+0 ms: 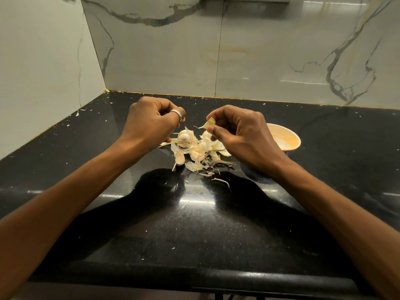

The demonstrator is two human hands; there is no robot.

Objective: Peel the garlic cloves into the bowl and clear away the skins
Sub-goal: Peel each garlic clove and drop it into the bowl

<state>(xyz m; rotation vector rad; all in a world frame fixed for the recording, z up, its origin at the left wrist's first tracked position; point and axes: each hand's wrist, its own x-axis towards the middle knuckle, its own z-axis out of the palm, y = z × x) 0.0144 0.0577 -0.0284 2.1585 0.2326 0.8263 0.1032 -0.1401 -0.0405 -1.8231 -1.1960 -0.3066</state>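
My right hand (240,135) pinches a garlic clove (209,124) between thumb and fingers, a strip of skin trailing from its left tip. My left hand (151,122), with a ring on one finger, hovers curled over the garlic pile; its fingertips are near the partly broken garlic bulb (184,137), and I cannot tell whether they hold anything. A heap of papery skins (201,154) and loose cloves lies on the black counter between my hands. One unpeeled clove (179,158) lies at the heap's front left. The bowl (285,138) stands behind my right hand, partly hidden.
The black stone counter (194,224) runs to a marble-patterned back wall (216,50) and a left wall (43,61). Small skin flakes are scattered over the counter. The counter's front edge (194,276) is near me.
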